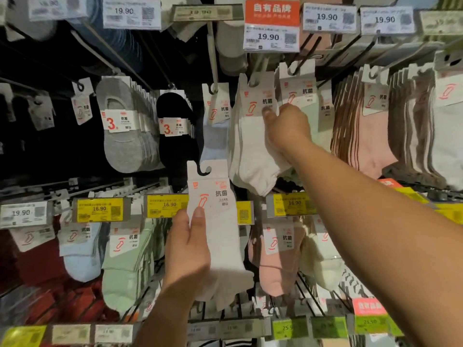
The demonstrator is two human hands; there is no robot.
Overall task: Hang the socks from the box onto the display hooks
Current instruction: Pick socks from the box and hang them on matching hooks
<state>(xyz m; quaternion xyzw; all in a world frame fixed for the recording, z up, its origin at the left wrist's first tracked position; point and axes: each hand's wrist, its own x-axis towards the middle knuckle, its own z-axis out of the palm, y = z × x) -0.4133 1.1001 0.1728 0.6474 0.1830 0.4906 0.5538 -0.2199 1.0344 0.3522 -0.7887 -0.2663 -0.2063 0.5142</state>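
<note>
Hanging step: right hand (pixel 285 126) pinches white card-topped sock pack (pixel 253 136) on metal hook (pixel 260 67), twelve o'clock. Left hand (pixel 188 249) grips next white sock pack (pixel 215 231); next, thread its notch.

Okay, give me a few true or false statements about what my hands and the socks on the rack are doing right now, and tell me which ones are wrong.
1. The left hand holds a white sock pack by its card. True.
2. That pack already hangs on a hook. False: its hanger cutout is free, below the hooks.
3. The right hand touches the hanging white socks in the upper row. True.
4. The price tag above the right hand reads 16.90. False: it reads 19.90.
5. The grey no-show socks hang right of the right hand. False: they hang left.
</note>
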